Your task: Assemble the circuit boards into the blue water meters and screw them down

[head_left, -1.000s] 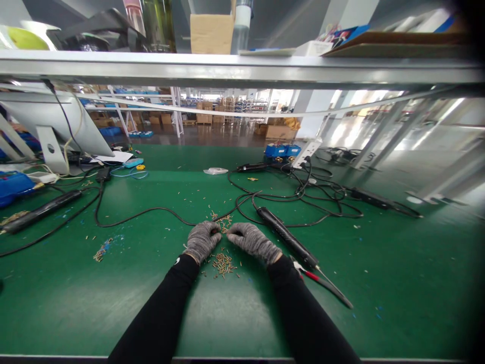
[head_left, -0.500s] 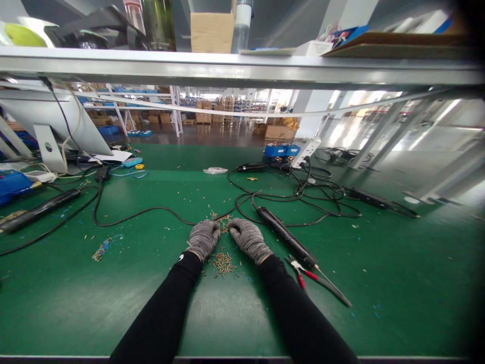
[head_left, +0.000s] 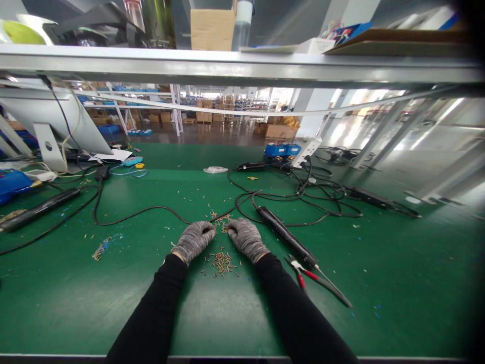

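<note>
So I'm watching through the head camera, and the main thing on my screen is a screw pile (head_left: 223, 262) lying on the green table (head_left: 220, 323). I say screws, but they're too tiny for me to make out threads or heads, so pins could be right too. They're short, thin and brassy going on copper, with a bit of shine. They lie every which way, packed tightest in the middle with strays around the edges.

Just beyond the screw pile there's a second bunch (head_left: 223, 221), same colour, looser and more spread out, with a black cord (head_left: 159, 208) running up to it.

My left hand (head_left: 195, 240) is past the pile and to its left, the right hand (head_left: 247, 238) past it and to its right, both in grey knit gloves. The two are apart, with a narrow gap between them. Fingers are curled in toward the thumbs on each; whether either is pinching a screw, I honestly can't tell from here.

Right of the screw pile I've got a black electric screwdriver (head_left: 288, 235) and red-handled pliers (head_left: 296, 264), near each other.
</note>
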Available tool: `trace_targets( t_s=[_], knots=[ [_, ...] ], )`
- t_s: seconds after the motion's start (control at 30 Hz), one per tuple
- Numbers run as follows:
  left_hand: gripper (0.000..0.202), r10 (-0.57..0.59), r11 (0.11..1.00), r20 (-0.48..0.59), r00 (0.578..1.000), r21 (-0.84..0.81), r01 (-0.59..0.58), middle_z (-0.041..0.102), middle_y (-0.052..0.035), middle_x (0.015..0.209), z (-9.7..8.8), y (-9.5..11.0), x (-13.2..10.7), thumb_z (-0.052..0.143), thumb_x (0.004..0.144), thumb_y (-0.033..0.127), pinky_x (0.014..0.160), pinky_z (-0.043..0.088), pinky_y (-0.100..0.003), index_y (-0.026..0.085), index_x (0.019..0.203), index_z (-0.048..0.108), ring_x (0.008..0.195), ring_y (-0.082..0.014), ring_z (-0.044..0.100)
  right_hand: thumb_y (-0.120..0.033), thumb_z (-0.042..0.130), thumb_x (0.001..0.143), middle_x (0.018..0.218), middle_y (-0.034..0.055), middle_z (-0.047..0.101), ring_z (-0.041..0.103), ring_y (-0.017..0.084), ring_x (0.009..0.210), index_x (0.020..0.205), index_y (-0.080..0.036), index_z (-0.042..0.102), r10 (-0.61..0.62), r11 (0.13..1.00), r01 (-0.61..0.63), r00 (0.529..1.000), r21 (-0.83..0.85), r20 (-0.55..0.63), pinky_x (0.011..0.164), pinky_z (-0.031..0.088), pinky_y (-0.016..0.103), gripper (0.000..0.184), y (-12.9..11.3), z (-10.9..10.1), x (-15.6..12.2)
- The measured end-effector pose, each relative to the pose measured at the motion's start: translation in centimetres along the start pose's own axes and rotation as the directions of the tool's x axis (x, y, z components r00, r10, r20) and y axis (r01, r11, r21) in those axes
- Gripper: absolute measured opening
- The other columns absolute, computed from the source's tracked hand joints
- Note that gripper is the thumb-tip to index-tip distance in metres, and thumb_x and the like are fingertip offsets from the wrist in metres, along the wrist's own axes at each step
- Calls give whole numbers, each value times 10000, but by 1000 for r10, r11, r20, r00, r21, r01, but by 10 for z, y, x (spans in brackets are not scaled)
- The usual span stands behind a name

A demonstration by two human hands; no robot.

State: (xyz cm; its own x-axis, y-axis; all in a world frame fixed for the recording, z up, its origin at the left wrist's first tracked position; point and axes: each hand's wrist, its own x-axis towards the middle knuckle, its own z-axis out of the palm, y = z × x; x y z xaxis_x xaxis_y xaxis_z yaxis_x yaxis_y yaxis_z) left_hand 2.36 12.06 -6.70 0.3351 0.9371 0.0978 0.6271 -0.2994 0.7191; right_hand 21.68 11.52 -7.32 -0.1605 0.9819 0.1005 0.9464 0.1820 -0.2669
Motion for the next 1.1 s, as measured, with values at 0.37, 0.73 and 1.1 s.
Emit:
trace_targets(
  t_s=[0.37,0.73,1.1],
  knots=[
    [231,-41,999,-78,996,17,42,715,-37,879,9,-11,6,559,817,336,765,476,-250,177,916,693,814,-164,629,-334,555,932,1121,75,610,604,200,982,1103,-154,598,58,992,-54,998,-115,33,859,512,414,252,-7,2,4],
    [232,-60,997,-109,992,33,64,714,-41,883,10,-14,6,564,820,351,751,476,-251,187,925,692,801,-163,631,-336,553,934,1121,77,608,608,196,968,1113,-153,593,89,982,-75,993,-175,76,843,521,404,259,-6,-5,1],
    [221,-44,997,-119,992,58,51,716,-32,863,10,-14,6,566,827,344,753,480,-250,186,916,693,789,-155,633,-341,546,936,1055,69,629,615,187,932,1053,-141,610,63,995,-57,995,-77,78,835,514,398,241,-10,-16,-7]
  ],
)
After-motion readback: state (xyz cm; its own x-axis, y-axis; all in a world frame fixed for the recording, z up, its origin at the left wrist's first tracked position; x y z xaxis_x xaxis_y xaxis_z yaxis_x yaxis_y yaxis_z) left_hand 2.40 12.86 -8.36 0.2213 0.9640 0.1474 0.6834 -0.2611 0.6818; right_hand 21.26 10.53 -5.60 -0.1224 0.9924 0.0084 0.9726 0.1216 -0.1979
